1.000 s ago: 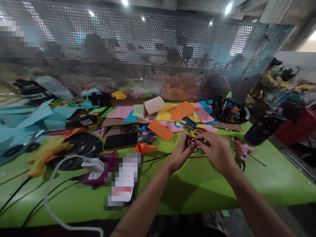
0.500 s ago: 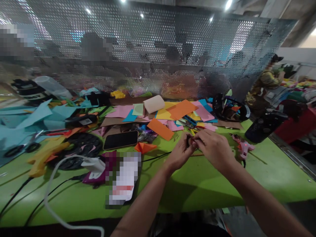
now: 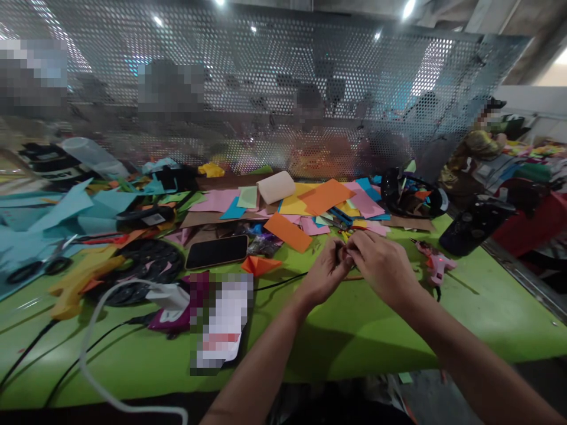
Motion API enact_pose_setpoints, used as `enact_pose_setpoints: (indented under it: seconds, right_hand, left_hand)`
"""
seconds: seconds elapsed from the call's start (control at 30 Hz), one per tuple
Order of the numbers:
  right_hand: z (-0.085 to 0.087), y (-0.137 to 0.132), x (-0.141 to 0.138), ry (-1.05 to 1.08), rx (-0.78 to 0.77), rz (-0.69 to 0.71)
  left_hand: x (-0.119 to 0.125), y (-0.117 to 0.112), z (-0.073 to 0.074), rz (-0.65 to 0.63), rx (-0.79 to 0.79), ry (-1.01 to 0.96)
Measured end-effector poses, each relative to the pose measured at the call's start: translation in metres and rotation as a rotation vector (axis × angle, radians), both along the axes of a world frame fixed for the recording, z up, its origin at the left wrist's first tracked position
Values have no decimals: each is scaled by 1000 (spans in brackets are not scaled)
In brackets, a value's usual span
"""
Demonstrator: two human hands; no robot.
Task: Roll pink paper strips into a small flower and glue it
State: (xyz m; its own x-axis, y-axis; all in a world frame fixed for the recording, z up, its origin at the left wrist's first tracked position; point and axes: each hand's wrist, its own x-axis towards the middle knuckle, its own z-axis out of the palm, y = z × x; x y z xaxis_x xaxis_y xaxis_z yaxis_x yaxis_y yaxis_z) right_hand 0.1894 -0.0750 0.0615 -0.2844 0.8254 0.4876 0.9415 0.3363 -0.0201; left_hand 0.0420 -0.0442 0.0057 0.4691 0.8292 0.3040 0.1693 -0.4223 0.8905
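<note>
My left hand and my right hand meet above the green table, fingertips pinched together. Between them is something small and dark reddish, mostly covered by the fingers, so its kind does not show. Just beyond the fingers lie yellow-handled pliers and a blue cutter. To the right of my right hand rests a pink glue gun with a small red light. Left of my left hand sit a folded orange paper piece and a flat orange sheet.
Coloured paper covers the table's back, before a perforated metal screen. Leftward are a dark phone, a lit phone, a purple power strip, a yellow glue gun and scissors. A dark bottle stands right; a person is behind.
My right hand's fingers have shifted very slightly at the pinch. Both hands otherwise stay in the same place, and the things on the table have not moved.
</note>
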Motion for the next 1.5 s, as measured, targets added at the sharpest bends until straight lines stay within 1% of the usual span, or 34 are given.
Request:
enact_pose_setpoints:
  seconds: [0.37, 0.57, 0.67, 0.77, 1.0, 1.1, 1.23, 1.33, 1.43, 1.5]
  right_hand:
    - [5, 1, -3, -75, 61, 23]
    - [6, 2, -4, -103, 65, 31]
    - [8, 3, -5, -137, 42, 26]
    - [12, 4, -6, -197, -8, 19]
    - [31, 8, -6, -348, -74, 110]
    - [36, 10, -5, -363, -110, 123]
    - [38, 19, -3, -288, -191, 177]
    - [41, 28, 2, -163, -274, 217]
    - [46, 33, 8, 25, -267, 262]
    - [50, 32, 12, 133, -244, 261]
  left_hand:
    - [0, 0, -1, 10, 53, 14]
    - [0, 0, -2, 9, 59, 14]
    - [0, 0, -2, 3, 58, 16]
    - [-1, 1, -2, -1, 53, 13]
    - [-1, 1, -1, -3, 45, 30]
    - [-1, 0, -1, -5, 30, 25]
    - [-1, 3, -4, -12, -27, -3]
    - [-2, 6, -8, -33, -72, -54]
    - [-3, 9, -13, -27, -128, -122]
    - [-4, 10, -15, -7, -167, -157]
